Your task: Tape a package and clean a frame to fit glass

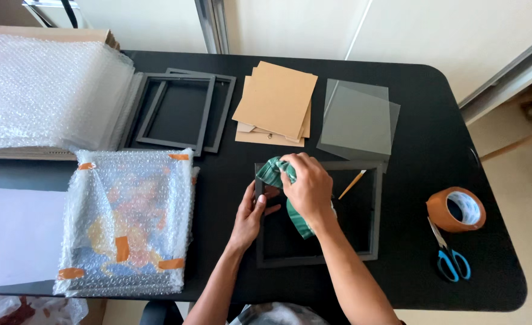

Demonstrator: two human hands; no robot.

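Head view, steeply down, near table (pixel 398 78)

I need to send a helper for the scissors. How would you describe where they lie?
Look at the right end of the black table. Just below the roll of brown packing tape lie the blue-handled metal scissors, blades pointing up toward the roll. They are the only blue thing on that side.

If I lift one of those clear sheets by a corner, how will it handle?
The clear sheets look thin and flat, so one would probably feel light and flex slightly. The smooth surface may be slippery. If glass, likely fragile. They lie stacked and skewed, so pushing the top one could slide it.
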